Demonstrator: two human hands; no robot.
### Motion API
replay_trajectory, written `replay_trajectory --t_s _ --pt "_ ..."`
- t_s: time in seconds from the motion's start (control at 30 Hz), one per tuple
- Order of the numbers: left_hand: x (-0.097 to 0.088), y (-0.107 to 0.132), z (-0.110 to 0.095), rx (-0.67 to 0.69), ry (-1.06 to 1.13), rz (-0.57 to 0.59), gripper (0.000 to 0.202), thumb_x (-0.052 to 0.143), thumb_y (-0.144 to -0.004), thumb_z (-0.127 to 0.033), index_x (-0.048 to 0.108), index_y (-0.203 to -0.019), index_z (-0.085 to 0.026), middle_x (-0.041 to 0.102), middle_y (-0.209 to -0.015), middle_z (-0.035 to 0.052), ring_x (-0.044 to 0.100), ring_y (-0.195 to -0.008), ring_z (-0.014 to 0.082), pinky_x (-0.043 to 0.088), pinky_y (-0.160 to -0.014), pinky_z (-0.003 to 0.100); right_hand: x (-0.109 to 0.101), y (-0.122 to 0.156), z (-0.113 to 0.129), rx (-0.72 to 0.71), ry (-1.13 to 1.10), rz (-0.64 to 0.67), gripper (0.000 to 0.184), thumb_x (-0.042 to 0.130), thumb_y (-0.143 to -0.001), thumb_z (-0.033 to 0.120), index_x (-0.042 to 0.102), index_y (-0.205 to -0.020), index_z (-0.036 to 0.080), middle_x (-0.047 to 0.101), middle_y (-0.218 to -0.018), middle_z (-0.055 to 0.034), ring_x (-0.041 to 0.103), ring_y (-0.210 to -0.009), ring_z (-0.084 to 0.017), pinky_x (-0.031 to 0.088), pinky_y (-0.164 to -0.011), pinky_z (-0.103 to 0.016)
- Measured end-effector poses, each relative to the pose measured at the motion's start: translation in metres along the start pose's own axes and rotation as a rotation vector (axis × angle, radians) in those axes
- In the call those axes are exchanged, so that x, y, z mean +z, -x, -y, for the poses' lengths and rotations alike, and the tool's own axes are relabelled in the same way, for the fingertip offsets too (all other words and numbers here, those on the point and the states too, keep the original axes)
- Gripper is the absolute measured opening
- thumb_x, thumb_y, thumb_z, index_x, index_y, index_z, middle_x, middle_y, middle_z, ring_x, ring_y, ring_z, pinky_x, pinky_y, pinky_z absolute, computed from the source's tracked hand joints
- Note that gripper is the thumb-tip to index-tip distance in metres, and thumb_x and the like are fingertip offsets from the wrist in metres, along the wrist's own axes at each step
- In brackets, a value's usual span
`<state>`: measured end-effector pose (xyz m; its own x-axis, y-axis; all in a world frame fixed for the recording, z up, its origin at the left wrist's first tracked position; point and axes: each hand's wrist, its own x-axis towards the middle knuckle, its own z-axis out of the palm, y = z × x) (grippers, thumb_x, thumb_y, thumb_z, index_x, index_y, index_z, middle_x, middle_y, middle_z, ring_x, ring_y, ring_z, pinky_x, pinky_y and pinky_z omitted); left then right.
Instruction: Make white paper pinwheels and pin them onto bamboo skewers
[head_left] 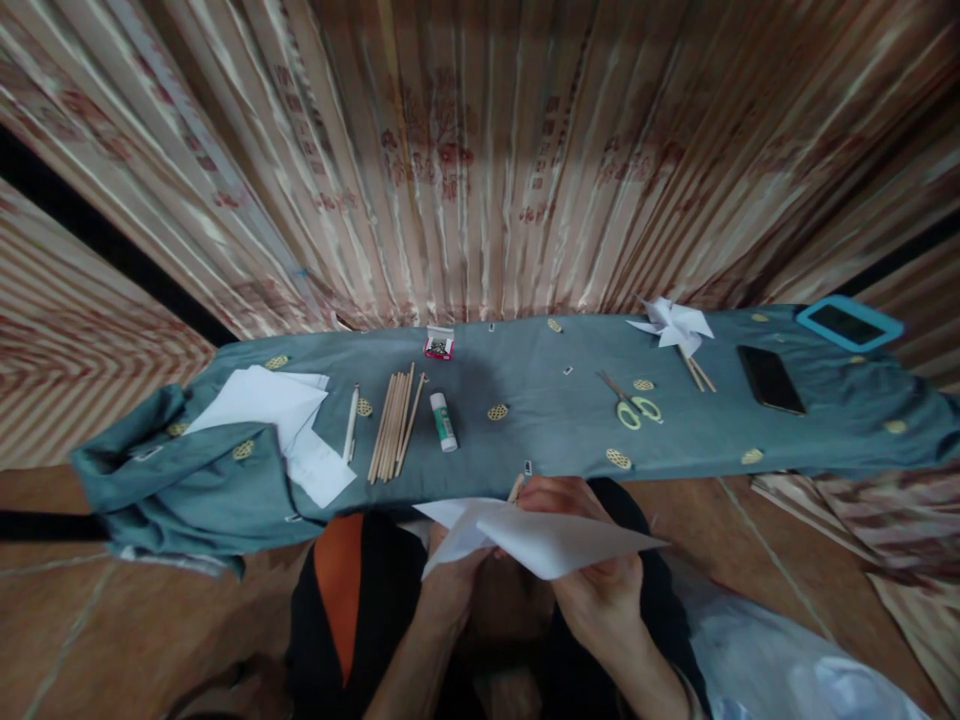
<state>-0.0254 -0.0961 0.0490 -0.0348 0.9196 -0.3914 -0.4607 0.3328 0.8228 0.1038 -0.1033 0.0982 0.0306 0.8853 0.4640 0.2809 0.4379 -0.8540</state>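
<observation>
Both my hands hold a folded white paper (551, 538) close to my body, below the near edge of the blue-grey cloth (540, 430). My left hand (450, 585) grips the paper from underneath at its left side. My right hand (592, 560) closes over its right part, and a thin wooden stick tip (516, 488) pokes up between the fingers. Most fingers are hidden by the paper.
On the cloth lie white paper sheets (277, 415), a bundle of wooden sticks (394, 425), a glue stick (443, 421), a small red box (439, 345), scissors (631, 403), a finished paper pinwheel (675, 328), a black phone (770, 379) and a blue-cased device (849, 322). A curtain hangs behind.
</observation>
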Motion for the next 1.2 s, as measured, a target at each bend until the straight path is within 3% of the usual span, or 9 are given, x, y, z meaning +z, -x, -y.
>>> replay_trajectory --t_s 0.2,0.4,0.6,0.93,1.1,1.2 --pt "0.001 0.003 0.0 -0.019 0.097 -0.029 0.039 0.092 -0.043 -0.033 0.074 -0.072 -0.013 0.068 -0.06 0.0013 0.06 -0.054 0.0147 0.05 -0.055 0.025 -0.001 0.001 -0.003 0.005 -0.028 0.017 0.031 0.055 -0.087 0.006 0.07 -0.103 0.028 0.071 -0.095 -0.0045 0.067 -0.089 -0.021 0.055 -0.082 -0.04" --pt "-0.004 -0.001 0.004 -0.051 0.068 0.027 0.041 0.093 -0.041 -0.039 0.073 -0.065 -0.012 0.067 -0.053 0.0036 0.061 -0.051 0.0175 0.052 -0.056 0.028 0.001 0.001 -0.004 0.033 -0.03 0.0 0.03 0.057 -0.086 0.005 0.071 -0.1 0.027 0.072 -0.092 -0.0042 0.068 -0.089 -0.021 0.055 -0.083 -0.039" --pt "-0.003 -0.001 0.005 -0.023 0.063 0.064 0.042 0.091 -0.045 -0.041 0.075 -0.071 -0.012 0.065 -0.052 0.0021 0.059 -0.049 0.0171 0.051 -0.054 0.029 0.002 0.001 -0.004 0.021 -0.009 -0.026 0.027 0.058 -0.085 0.007 0.071 -0.098 0.027 0.07 -0.092 -0.005 0.067 -0.088 -0.023 0.053 -0.082 -0.041" --pt "-0.004 0.001 0.005 -0.068 0.05 0.022 0.039 0.089 -0.046 -0.038 0.071 -0.071 -0.015 0.064 -0.055 -0.0001 0.059 -0.053 0.0177 0.052 -0.058 0.031 0.001 0.0 0.0 0.036 0.02 -0.031 0.026 0.059 -0.085 0.008 0.07 -0.097 0.028 0.069 -0.095 -0.0045 0.065 -0.091 -0.022 0.052 -0.082 -0.039" --pt "-0.013 -0.003 0.015 -0.109 0.051 -0.097 0.05 0.091 -0.038 -0.034 0.068 -0.079 -0.017 0.071 -0.075 0.003 0.066 -0.074 0.0229 0.053 -0.075 0.035 0.002 -0.003 0.002 0.007 0.008 -0.026 0.029 0.058 -0.085 0.005 0.07 -0.098 0.028 0.07 -0.091 -0.0032 0.066 -0.088 -0.02 0.053 -0.079 -0.037" --pt "-0.012 -0.003 0.017 -0.112 0.048 -0.107 0.051 0.09 -0.036 -0.034 0.067 -0.078 -0.017 0.071 -0.074 0.0027 0.066 -0.073 0.0234 0.053 -0.076 0.037 0.002 -0.004 0.002 0.002 0.007 -0.035 0.029 0.058 -0.085 0.005 0.07 -0.097 0.028 0.07 -0.091 -0.0026 0.065 -0.088 -0.02 0.052 -0.079 -0.036"
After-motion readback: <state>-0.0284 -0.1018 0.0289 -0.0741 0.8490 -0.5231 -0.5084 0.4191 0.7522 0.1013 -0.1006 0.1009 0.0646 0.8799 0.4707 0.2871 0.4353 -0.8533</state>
